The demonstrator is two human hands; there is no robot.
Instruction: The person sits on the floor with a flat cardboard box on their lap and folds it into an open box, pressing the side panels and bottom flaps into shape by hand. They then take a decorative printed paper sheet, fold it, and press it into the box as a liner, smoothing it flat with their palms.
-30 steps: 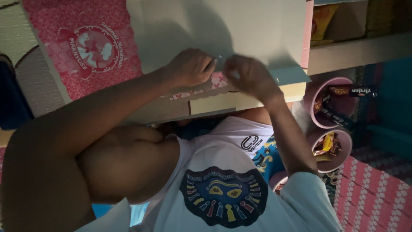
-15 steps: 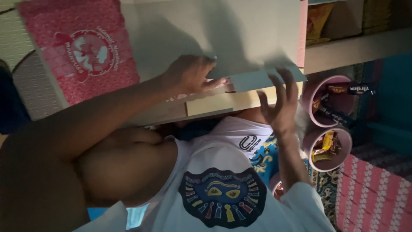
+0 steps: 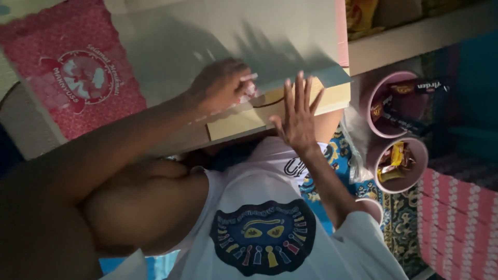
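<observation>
My left hand [image 3: 220, 85] is curled at the edge of a pale grey box flap [image 3: 270, 41], its fingers pinched on a small pale strip [image 3: 250, 78] there. My right hand [image 3: 298, 119] is open with fingers spread, resting flat against the box's yellowish cardboard edge [image 3: 332, 98] just right of the left hand. The box is large, and its pink printed side [image 3: 78, 78] shows at the upper left. My white shirt with a dark round print [image 3: 264, 236] fills the bottom of the view.
Two pink bowls [image 3: 371, 101] [image 3: 423, 155] holding wrapped snacks stand to the right of the box. A pale shelf [image 3: 415, 36] with packets runs along the upper right. A pink patterned mat [image 3: 461, 218] and a blue patterned cloth [image 3: 399, 218] lie at the lower right.
Both hands were working together at the flap's edge. My right hand has let go, opened and moved right and down. My left hand stays pinched at the edge.
</observation>
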